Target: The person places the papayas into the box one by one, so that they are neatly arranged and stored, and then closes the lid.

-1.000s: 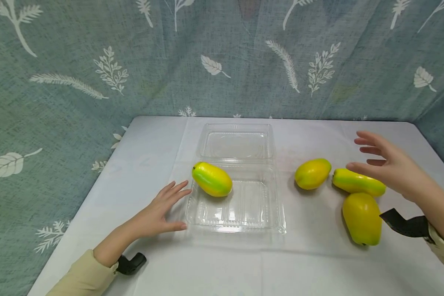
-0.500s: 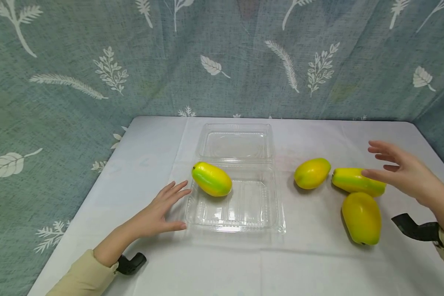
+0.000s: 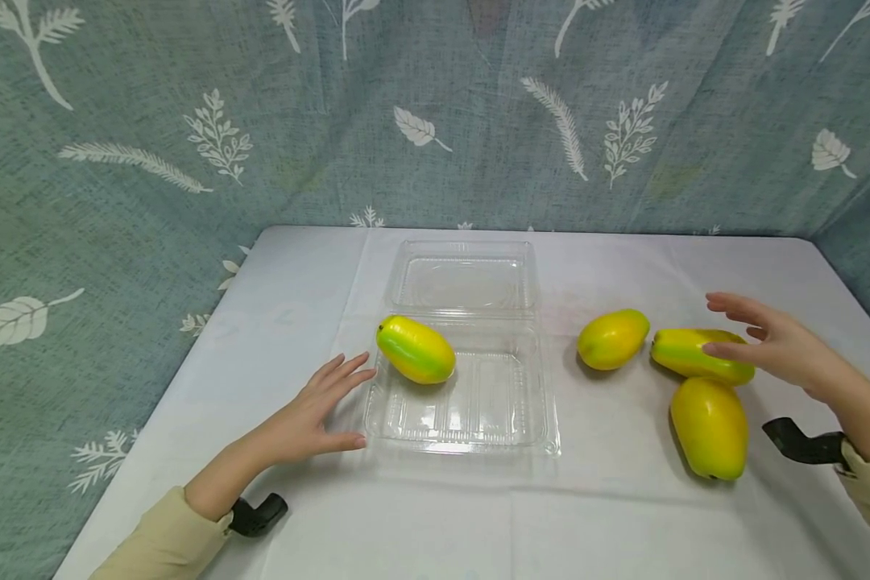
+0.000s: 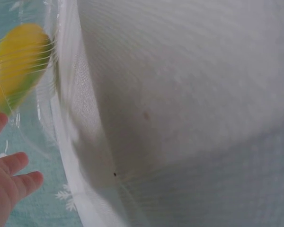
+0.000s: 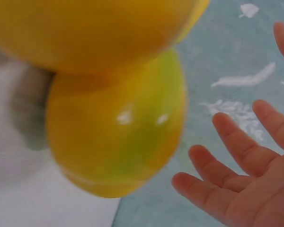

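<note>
My left hand point(image 3: 308, 419) lies with fingers spread beside the left edge of a clear plastic clamshell box point(image 3: 471, 439), fingertips right at its rim. Inside the opened box, at the back left, rests a yellow-green papaya point(image 3: 416, 352); the left wrist view shows this papaya point(image 4: 21, 66) through the clear wall. My right hand point(image 3: 783, 346) hovers over the right end of a long yellow-green papaya point(image 3: 685, 353), fingers loosely extended and holding nothing. In the right wrist view the palm and fingers point(image 5: 227, 177) stand apart from that papaya point(image 5: 118, 127).
A broad yellow papaya point(image 3: 709, 431) lies in front of the long one, against it. Left of them sits a smaller oval yellow fruit point(image 3: 612, 340). The box's lid point(image 3: 460, 286) lies folded back. A leaf-patterned curtain point(image 3: 435, 161) hangs behind the white table point(image 3: 435, 532).
My right hand has come lower and a little to the right, closer over the long papaya. My left hand and the fruits have stayed in place.
</note>
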`<state>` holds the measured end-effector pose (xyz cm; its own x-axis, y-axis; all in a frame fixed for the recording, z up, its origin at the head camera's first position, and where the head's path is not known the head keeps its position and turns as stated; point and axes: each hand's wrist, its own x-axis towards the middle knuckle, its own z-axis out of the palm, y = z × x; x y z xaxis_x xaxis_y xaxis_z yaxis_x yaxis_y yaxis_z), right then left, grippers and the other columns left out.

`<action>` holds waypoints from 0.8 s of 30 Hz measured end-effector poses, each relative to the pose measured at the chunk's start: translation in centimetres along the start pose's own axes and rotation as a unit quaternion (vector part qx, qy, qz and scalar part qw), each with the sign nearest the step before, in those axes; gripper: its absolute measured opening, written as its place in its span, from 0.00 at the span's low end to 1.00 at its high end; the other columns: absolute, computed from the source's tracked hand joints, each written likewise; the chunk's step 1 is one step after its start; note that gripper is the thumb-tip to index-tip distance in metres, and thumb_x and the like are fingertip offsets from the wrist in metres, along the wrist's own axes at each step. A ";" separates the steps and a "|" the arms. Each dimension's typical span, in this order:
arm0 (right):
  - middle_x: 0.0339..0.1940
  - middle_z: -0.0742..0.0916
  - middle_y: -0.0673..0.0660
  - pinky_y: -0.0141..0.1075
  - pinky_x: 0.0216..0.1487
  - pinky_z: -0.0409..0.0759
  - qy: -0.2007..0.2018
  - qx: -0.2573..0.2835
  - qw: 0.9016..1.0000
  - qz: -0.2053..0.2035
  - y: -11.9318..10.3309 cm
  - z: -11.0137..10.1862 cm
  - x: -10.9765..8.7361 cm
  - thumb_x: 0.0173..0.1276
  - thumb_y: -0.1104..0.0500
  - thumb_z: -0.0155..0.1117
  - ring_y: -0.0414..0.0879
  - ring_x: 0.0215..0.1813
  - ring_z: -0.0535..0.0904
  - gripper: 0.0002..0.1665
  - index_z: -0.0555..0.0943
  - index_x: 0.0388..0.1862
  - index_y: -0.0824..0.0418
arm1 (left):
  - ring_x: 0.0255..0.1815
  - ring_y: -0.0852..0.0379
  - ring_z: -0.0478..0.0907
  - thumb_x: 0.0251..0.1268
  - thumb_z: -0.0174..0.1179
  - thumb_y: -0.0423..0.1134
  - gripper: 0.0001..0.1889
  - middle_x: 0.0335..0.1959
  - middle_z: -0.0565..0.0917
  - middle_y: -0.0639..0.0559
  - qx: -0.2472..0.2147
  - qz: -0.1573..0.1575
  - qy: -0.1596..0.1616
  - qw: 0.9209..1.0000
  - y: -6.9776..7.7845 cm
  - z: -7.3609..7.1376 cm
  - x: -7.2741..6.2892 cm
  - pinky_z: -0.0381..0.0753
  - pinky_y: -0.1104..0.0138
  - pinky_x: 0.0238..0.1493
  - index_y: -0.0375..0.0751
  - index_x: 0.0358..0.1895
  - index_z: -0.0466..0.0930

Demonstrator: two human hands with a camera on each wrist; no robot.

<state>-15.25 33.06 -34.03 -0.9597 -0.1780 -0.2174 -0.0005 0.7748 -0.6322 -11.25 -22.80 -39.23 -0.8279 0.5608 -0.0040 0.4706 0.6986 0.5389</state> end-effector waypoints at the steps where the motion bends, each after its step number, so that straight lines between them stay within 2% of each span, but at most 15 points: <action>1: 0.68 0.56 0.75 0.67 0.60 0.48 -0.005 0.001 1.000 -0.001 0.2 0.0 0.1 0.63 0.51 0.61 0.73 0.65 0.49 0.49 0.46 0.72 0.67 | 0.71 0.35 0.42 0.49 0.66 0.54 0.42 0.73 0.50 0.52 0.001 0.000 0.000 1.000 0.0 0.0 0.0 0.52 0.33 0.57 0.51 0.68 0.57; 6: 0.68 0.56 0.75 0.68 0.60 0.46 -0.028 0.007 1.000 -0.003 1.2 0.1 0.3 0.64 0.51 0.61 0.74 0.65 0.47 0.48 0.47 0.71 0.67 | 0.70 0.34 0.42 0.49 0.66 0.54 0.43 0.73 0.50 0.52 0.000 0.004 0.001 1.000 0.0 0.0 0.0 0.53 0.33 0.57 0.48 0.68 0.58; 16: 0.68 0.54 0.76 0.71 0.53 0.54 -0.058 -0.007 0.998 0.022 2.6 0.5 1.1 0.64 0.47 0.59 0.76 0.64 0.48 0.48 0.47 0.71 0.68 | 0.71 0.35 0.42 0.49 0.66 0.54 0.43 0.73 0.49 0.52 0.000 0.000 -0.002 1.000 0.0 0.0 0.0 0.52 0.33 0.58 0.49 0.68 0.58; 24: 0.67 0.54 0.78 0.71 0.53 0.53 -0.071 -0.010 0.997 0.030 3.3 0.8 1.4 0.65 0.46 0.57 0.76 0.63 0.49 0.48 0.48 0.71 0.69 | 0.71 0.35 0.42 0.49 0.67 0.52 0.42 0.73 0.50 0.51 -0.002 0.002 -0.001 1.000 0.0 0.0 0.0 0.52 0.33 0.58 0.48 0.68 0.58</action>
<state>-16.43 34.92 -37.00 -0.9085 -0.2139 -0.3589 0.0490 0.7986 -0.5999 -11.23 -22.83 -39.26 -0.8256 0.5642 -0.0029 0.4729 0.6947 0.5420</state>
